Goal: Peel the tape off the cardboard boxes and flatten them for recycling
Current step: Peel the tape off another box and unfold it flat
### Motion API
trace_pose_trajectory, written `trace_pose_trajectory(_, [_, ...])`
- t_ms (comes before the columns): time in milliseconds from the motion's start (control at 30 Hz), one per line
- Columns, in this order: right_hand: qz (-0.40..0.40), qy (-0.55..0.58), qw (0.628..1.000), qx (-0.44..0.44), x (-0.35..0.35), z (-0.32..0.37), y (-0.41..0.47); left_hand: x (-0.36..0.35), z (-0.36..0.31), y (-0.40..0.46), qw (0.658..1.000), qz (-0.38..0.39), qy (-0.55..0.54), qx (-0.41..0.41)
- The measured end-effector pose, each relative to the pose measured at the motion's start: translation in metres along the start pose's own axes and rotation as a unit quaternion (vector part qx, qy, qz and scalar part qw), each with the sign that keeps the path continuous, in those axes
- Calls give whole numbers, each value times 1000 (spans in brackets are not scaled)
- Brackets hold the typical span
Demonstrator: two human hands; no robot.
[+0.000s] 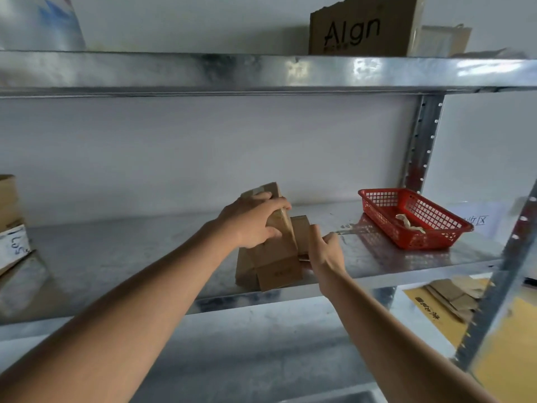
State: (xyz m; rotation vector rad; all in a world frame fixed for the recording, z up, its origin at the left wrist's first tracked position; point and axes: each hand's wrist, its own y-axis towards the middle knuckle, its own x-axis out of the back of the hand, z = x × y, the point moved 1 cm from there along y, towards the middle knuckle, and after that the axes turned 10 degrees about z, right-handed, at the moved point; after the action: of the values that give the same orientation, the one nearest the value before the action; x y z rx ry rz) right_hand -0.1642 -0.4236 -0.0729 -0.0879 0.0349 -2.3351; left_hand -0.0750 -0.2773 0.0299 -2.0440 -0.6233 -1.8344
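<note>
Small cardboard box (268, 251): mid-shelf (116, 257), left of red basket (412, 218), partly collapsed. Light, thin, bendable; creases easily. Gripped at top edge by left hand (252, 221); right hand (324, 248) fingers straight, against side flap. Best held at flap edges

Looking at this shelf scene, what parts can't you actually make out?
- Head view: whether tape remains on the small brown cardboard box; the left hand covers its top.
- Right hand's fingertips: hidden behind the box flap, so its grip is unclear.
- Pale crumpled strip in the red plastic mesh basket: too small to identify.
- Brown printed carton on the top metal shelf: cut off by the upper edge.
</note>
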Motion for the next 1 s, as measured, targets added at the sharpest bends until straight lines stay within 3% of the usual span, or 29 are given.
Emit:
trace_pose_trajectory(200, [0, -35, 999, -8, 8, -1, 13, -1, 0, 4, 1000, -17, -5, 5])
trace_pose_trajectory(467, [-50, -317, 947, 25, 26, -9, 25, -19, 3, 11, 1000, -27, 8, 3])
trace_pose_trajectory(600, [-55, -278, 954, 102, 37, -5, 18, -32, -5, 25, 1000, -11, 22, -19])
trace_pose_trajectory(767, [41, -188, 954, 230, 44, 3, 17, -40, 1, 39, 1000, -8, 2, -26])
trace_pose_trajectory(867, [97, -191, 943, 256, 41, 4, 13, -48, 7, 46, 999, -16, 2, -31])
trace_pose_trajectory(1000, [94, -172, 949, 248, 39, 9, 18, -54, 13, 52, 998, -22, -15, -63])
